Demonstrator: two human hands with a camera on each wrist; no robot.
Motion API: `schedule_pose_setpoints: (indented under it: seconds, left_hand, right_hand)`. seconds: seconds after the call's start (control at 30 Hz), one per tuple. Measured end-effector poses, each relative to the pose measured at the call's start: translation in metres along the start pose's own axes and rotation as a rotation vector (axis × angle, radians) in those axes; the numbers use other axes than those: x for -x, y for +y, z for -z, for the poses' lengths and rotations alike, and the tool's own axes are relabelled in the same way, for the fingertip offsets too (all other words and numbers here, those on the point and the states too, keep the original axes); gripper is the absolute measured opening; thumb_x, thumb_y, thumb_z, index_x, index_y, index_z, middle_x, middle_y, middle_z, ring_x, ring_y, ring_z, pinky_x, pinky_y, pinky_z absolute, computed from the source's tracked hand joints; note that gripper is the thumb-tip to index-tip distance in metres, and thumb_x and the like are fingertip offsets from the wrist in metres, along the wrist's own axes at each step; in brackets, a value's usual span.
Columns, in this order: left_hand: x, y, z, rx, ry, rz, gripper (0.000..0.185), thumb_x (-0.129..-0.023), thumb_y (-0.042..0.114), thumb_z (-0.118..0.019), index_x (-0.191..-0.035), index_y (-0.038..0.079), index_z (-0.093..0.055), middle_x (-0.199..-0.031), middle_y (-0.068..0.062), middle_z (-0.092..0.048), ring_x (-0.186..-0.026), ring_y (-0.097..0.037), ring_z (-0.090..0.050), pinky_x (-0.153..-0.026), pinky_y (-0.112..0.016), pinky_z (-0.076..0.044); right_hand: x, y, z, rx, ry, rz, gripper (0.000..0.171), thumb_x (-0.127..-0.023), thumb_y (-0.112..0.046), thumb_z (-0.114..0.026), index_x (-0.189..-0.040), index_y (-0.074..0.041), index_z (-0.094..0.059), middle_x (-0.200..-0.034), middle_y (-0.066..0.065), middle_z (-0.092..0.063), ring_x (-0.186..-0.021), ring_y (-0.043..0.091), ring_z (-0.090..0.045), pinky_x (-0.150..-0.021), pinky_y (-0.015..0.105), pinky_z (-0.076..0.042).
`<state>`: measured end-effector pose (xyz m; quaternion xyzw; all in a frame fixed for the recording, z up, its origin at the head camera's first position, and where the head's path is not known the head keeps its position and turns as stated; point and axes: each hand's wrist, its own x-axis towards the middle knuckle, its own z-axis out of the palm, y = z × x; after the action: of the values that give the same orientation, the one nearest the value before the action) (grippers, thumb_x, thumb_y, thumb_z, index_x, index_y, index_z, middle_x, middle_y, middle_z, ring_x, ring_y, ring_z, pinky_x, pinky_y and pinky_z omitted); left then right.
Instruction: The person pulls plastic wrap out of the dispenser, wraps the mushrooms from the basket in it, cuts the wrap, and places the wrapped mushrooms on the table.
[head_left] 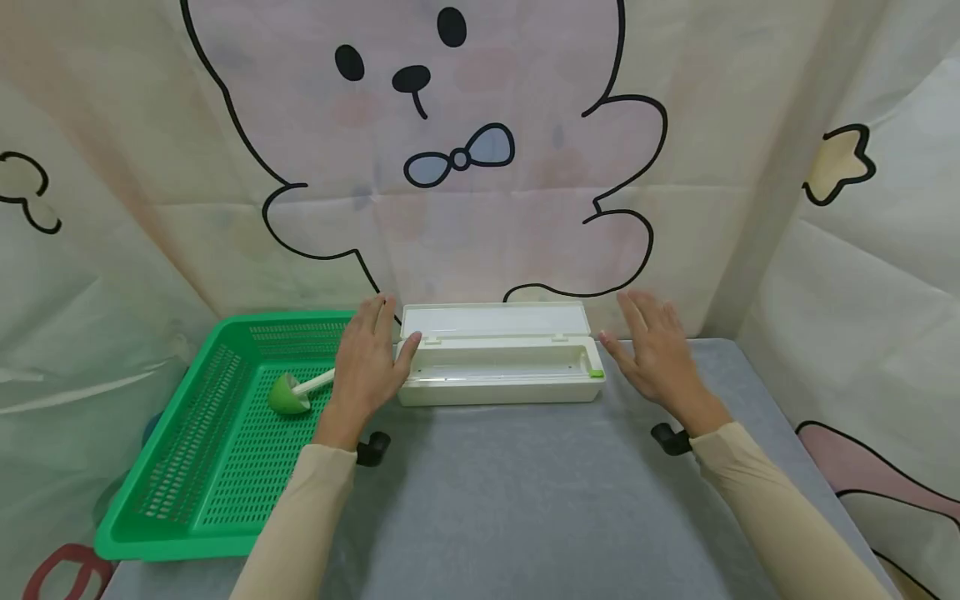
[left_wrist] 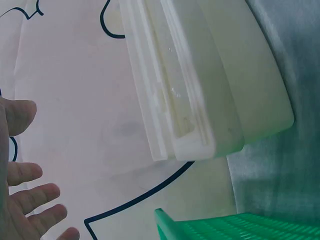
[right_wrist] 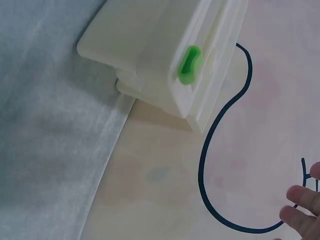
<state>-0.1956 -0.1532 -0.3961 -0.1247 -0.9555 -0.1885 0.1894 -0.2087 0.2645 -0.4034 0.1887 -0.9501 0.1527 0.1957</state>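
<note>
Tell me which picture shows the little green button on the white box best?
The right wrist view: the green button looks big on the white box's end. The head view shows it tiny; the left wrist view misses it.

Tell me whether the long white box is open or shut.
Open: the white box has its lid tipped back toward the curtain, baring the trough inside.

We find no readable text, label, brand or number here: the white box (head_left: 498, 367), the green basket (head_left: 217, 433) and the cartoon-printed backdrop cloth (head_left: 480, 150) carry drawings and plain surfaces only.
</note>
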Motion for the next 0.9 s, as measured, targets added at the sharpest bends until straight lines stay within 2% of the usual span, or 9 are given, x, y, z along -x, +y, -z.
schedule_pose_setpoints:
  seconds: [0.1, 0.17, 0.33, 0.43, 0.57, 0.77, 0.9]
  left_hand:
    - [0.004, 0.003, -0.004, 0.044, -0.003, -0.02, 0.067, -0.103, 0.037, -0.06, -0.151, -0.006, -0.041, -0.149, -0.027, -0.045, -0.137, -0.045, -0.043, -0.11, -0.058, -0.037]
    - [0.006, 0.005, -0.007, 0.078, -0.022, -0.022, 0.062, -0.102, 0.034, -0.062, -0.148, -0.005, -0.046, -0.141, -0.026, -0.051, -0.129, -0.043, -0.05, -0.104, -0.056, -0.043]
    - [0.01, 0.01, -0.013, 0.189, -0.106, 0.011, 0.054, -0.1, 0.03, -0.067, -0.143, 0.0, -0.055, -0.123, -0.023, -0.059, -0.109, -0.037, -0.057, -0.089, -0.052, -0.051]
    - [0.01, 0.01, -0.018, 0.249, -0.157, 0.033, 0.052, -0.098, 0.029, -0.069, -0.141, 0.001, -0.058, -0.116, -0.021, -0.06, -0.102, -0.036, -0.06, -0.083, -0.05, -0.053]
    - [0.012, 0.008, -0.023, 0.274, -0.219, 0.038, 0.051, -0.097, 0.028, -0.072, -0.137, -0.001, -0.061, -0.11, -0.022, -0.059, -0.097, -0.035, -0.058, -0.079, -0.049, -0.052]
    - [0.014, 0.004, -0.031, 0.224, -0.308, 0.037, 0.052, -0.096, 0.031, -0.073, -0.136, -0.001, -0.063, -0.11, -0.022, -0.058, -0.102, -0.036, -0.052, -0.084, -0.051, -0.049]
    - [0.015, 0.002, -0.038, 0.198, -0.342, 0.068, 0.051, -0.096, 0.033, -0.073, -0.136, 0.001, -0.064, -0.117, -0.023, -0.056, -0.107, -0.038, -0.05, -0.087, -0.051, -0.048]
  right_hand:
    - [0.003, -0.003, -0.004, -0.069, 0.045, 0.02, 0.062, -0.099, -0.028, -0.068, -0.147, 0.004, -0.046, -0.141, 0.029, -0.05, -0.132, 0.048, -0.044, -0.109, 0.065, -0.033]
    - [0.006, -0.004, -0.007, -0.117, 0.05, 0.021, 0.057, -0.096, -0.024, -0.073, -0.141, 0.004, -0.053, -0.129, 0.028, -0.059, -0.122, 0.047, -0.052, -0.101, 0.064, -0.041]
    - [0.012, -0.007, -0.017, -0.223, 0.007, -0.016, 0.046, -0.091, -0.018, -0.079, -0.128, 0.003, -0.064, -0.109, 0.021, -0.066, -0.103, 0.04, -0.059, -0.085, 0.057, -0.049]
    - [0.014, -0.009, -0.023, -0.285, -0.034, -0.04, 0.043, -0.088, -0.018, -0.081, -0.124, 0.003, -0.068, -0.104, 0.019, -0.064, -0.095, 0.036, -0.06, -0.078, 0.052, -0.051]
    - [0.015, -0.011, -0.031, -0.326, -0.091, -0.048, 0.044, -0.087, -0.018, -0.083, -0.123, 0.003, -0.07, -0.103, 0.021, -0.059, -0.093, 0.037, -0.057, -0.079, 0.05, -0.049]
    - [0.014, -0.013, -0.043, -0.233, -0.15, -0.023, 0.041, -0.087, -0.025, -0.082, -0.121, -0.003, -0.074, -0.122, 0.028, -0.053, -0.117, 0.047, -0.041, -0.098, 0.063, -0.033]
    - [0.014, -0.013, -0.048, -0.208, -0.2, -0.023, 0.037, -0.09, -0.027, -0.079, -0.121, -0.007, -0.075, -0.13, 0.029, -0.05, -0.124, 0.051, -0.034, -0.098, 0.071, -0.026]
